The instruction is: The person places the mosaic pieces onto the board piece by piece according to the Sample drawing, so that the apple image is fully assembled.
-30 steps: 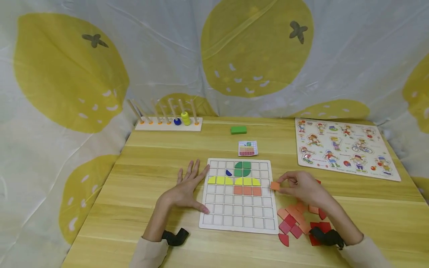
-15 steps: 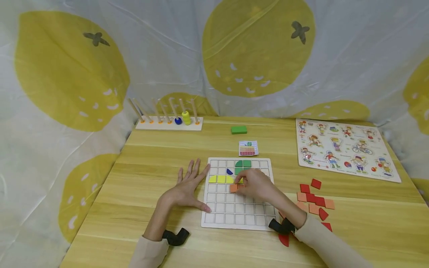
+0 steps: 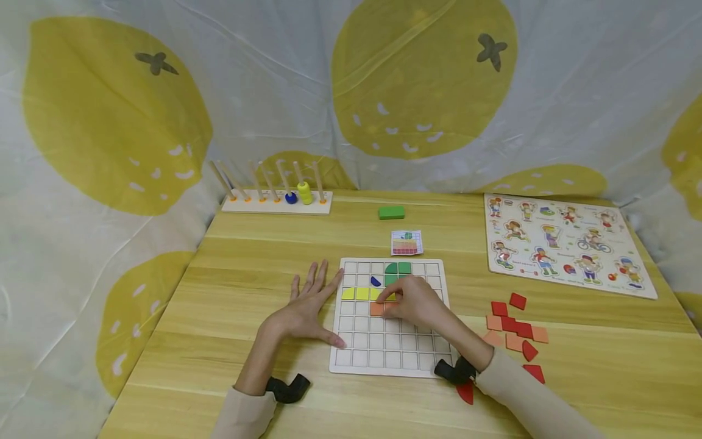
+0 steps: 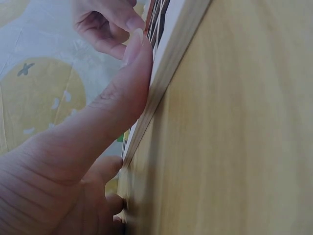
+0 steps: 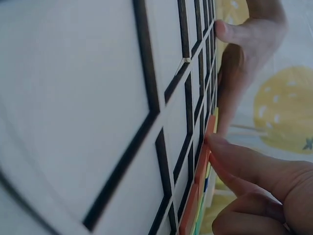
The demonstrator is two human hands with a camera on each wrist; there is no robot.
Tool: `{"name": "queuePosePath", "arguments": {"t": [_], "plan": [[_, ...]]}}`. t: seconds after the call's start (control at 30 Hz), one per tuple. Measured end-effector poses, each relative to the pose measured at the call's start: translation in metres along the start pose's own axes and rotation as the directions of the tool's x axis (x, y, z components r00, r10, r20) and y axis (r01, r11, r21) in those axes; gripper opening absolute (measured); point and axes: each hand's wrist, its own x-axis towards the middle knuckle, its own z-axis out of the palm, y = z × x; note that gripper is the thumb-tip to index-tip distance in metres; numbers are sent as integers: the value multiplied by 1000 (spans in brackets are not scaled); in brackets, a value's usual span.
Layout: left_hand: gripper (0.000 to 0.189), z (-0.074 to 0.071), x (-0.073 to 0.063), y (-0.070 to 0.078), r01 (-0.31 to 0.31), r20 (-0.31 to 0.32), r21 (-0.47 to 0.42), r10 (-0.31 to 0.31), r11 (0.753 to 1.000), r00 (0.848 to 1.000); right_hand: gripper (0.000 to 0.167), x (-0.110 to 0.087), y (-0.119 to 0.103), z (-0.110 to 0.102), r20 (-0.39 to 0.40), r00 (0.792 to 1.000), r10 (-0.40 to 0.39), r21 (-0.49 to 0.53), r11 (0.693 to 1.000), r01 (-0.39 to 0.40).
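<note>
A white grid board [image 3: 359,360] lies on the table, with green, blue, yellow and orange tiles in some of its cells. My right hand [image 3: 419,303] reaches over the board from the right. Its thumb and index finger pinch an orange square tile [image 3: 376,309], which sits at a cell just below the yellow tiles [image 3: 362,294]. In the right wrist view, the thumb [image 5: 227,149] is against that orange tile's edge. My left hand [image 3: 301,317] lies with fingers spread along the board's left side, index fingertip and thumb at its edge. Some tiles are hidden under the right hand.
Loose red tiles [image 3: 524,330] and orange tiles lie right of the board. Behind it are a small pattern card [image 3: 406,242] and a green block [image 3: 391,213]. A peg stand with beads [image 3: 276,206] is back left; a picture puzzle [image 3: 565,244] lies right.
My right hand has carried the orange tile from the board's right edge leftward to the row below the yellow tiles, shifting slightly farther left in the last half second. The left hand stays in place.
</note>
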Motion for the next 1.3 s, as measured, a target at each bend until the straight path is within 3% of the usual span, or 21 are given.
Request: {"name": "queuePosePath", "arguments": {"t": [0.33,0.57,0.73,1.0,1.13,1.3], "plan": [[141,0,0,0,4,3,4,-4,1000,1000,17,1,-6,3,-16,1000,20,-7,1000,-20],[141,0,1,1,1,11,16,-2,1000,1000,14,-5,5,-7,6,1000,6,48,999,-6],[141,0,1,0,-5,8,16,5,1000,1000,17,-28,28,-39,4,999,34,78,996,-34],[141,1,1,0,-15,2,12,15,1000,1000,27,-86,88,-95,-7,998,68,80,994,-68],[141,1,1,0,-13,-1,7,13,1000,1000,32,-104,108,-106,22,993,119,77,990,-120],[142,1,1,-1,-12,-2,9,12,1000,1000,40,-112,117,-108,64,983,173,99,979,-179]]}}
